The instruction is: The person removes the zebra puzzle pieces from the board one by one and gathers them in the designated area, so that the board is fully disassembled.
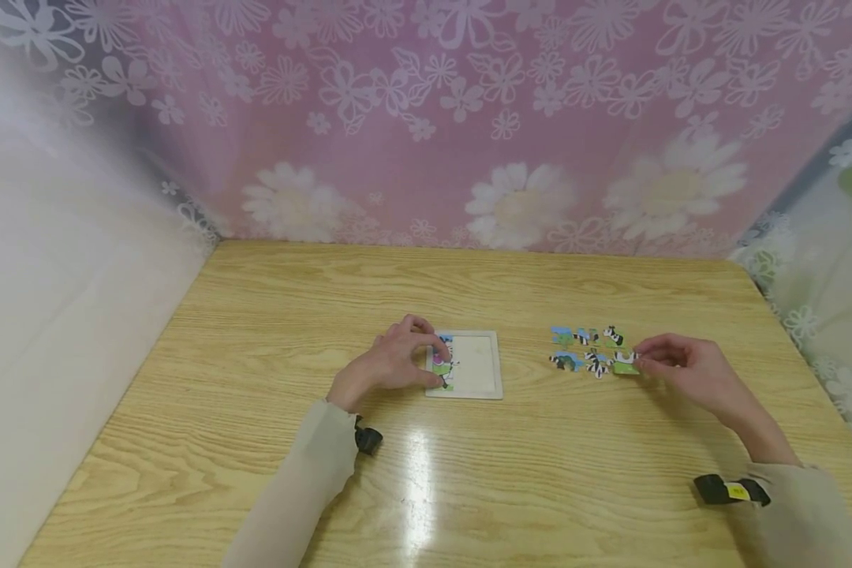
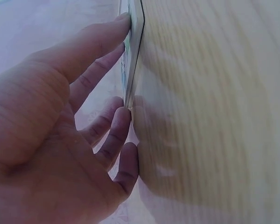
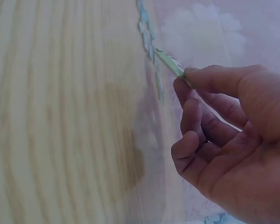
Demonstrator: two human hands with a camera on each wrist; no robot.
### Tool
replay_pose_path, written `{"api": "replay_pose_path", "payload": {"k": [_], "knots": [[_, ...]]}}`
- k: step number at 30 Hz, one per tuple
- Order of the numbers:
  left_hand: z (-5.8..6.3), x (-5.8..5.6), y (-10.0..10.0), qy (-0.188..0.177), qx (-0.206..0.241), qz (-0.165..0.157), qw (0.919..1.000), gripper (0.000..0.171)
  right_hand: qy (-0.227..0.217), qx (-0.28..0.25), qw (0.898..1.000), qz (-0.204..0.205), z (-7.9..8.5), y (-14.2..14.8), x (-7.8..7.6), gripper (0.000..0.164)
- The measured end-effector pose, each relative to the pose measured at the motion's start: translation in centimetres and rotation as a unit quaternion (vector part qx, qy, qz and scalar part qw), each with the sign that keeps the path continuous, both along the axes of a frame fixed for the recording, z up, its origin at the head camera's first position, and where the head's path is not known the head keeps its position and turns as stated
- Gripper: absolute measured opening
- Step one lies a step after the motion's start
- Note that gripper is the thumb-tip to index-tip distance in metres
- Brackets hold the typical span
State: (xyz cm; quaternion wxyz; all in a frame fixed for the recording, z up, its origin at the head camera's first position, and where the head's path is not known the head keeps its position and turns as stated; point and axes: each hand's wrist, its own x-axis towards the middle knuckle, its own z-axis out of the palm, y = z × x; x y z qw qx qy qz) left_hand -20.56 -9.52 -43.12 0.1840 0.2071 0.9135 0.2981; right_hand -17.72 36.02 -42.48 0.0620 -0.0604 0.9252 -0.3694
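A square puzzle tray (image 1: 498,364) with a pale rim lies on the table, with fitted puzzle pieces (image 1: 442,368) along its left side. My left hand (image 1: 397,356) rests over that side, thumb and index fingertips on the pieces. In the left wrist view, the other fingertips are down at the tray's edge and the tabletop. Between thumb and index finger my right hand (image 1: 689,371) pinches a puzzle piece (image 3: 171,64), green and white, tilted and lifted off the table in the right wrist view. Loose puzzle pieces (image 1: 596,364) with black-and-white animals lie just left of that hand.
The wooden table (image 1: 291,292) reaches back to a pink flowered curtain (image 1: 412,158). White cloth (image 1: 78,276) hangs on the left, and a flowered curtain (image 1: 834,315) on the right. A black strap (image 1: 731,491) sits around the right wrist.
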Motion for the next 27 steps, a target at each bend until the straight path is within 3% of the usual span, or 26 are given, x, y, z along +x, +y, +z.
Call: {"api": "replay_pose_path", "payload": {"k": [8, 15, 20, 27], "knots": [[-0.5, -0.3, -0.5, 0.01, 0.022, -0.013, 0.9996, 0.021, 0.011, 0.06, 0.998, -0.001, -1.0, 0.4, -0.4, 0.028], [-0.4, -0.7, -0.6, 0.012, 0.078, 0.021, 0.9967, 0.029, 0.023, 0.085, 0.996, 0.006, -0.9, 0.2, -0.6, 0.024], [-0.2, -1.0, -0.8, 0.023, 0.054, 0.044, 0.9973, 0.042, 0.02, 0.095, 0.995, 0.007, -1.0, 0.1, -0.9, 0.025], [0.0, -1.3, -0.8, 0.017, 0.033, 0.038, 0.9986, 0.047, 0.028, 0.108, 0.994, 0.001, -1.0, 0.0, -1.2, 0.026]]}}
